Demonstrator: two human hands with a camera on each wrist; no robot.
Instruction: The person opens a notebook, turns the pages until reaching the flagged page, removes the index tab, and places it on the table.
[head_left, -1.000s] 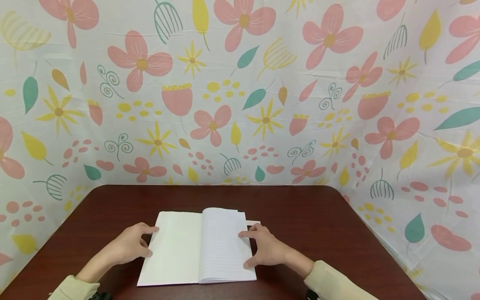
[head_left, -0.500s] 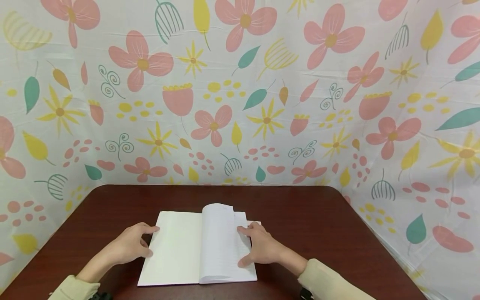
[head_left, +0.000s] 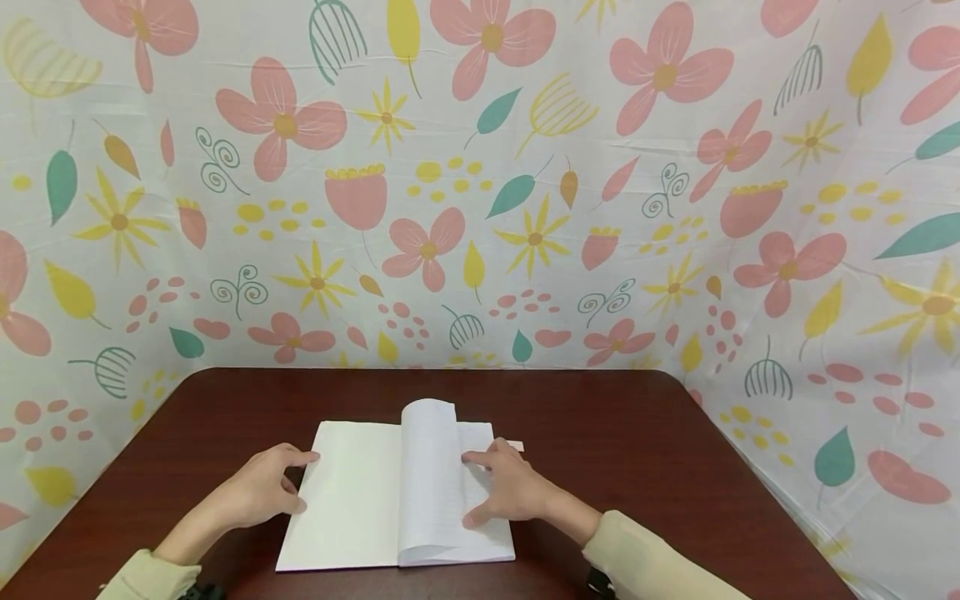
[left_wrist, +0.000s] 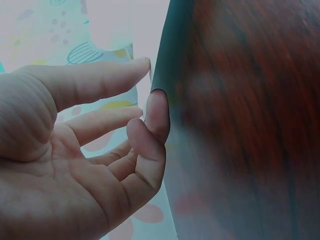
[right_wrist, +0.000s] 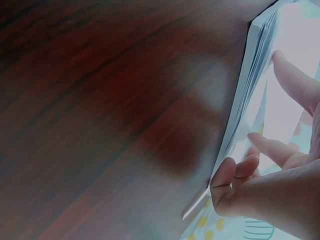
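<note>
An open notebook (head_left: 348, 492) lies on the table, its left page blank and white. On its right half, a lined page (head_left: 429, 475) bows up in a curl toward the spine, baring part of the sheet beneath. My left hand (head_left: 258, 487) rests thumb and index finger on the left edge; the left wrist view shows its other fingers bent beside that edge. My right hand (head_left: 513, 487) has thumb and index finger spread apart, their tips at the curled page's free edge. In the right wrist view the notebook's stacked page edges (right_wrist: 252, 75) show beside the right fingers.
The dark brown wooden table (head_left: 637, 450) extends around the notebook. A small white strip (head_left: 515, 446) sticks out past the notebook's upper right edge. Behind and along both sides hangs a flower-patterned white cloth (head_left: 480, 208).
My right hand has moved left across the right half of the notebook. The lined page's free edge has shifted left and its curl has grown taller. The left hand stays put.
</note>
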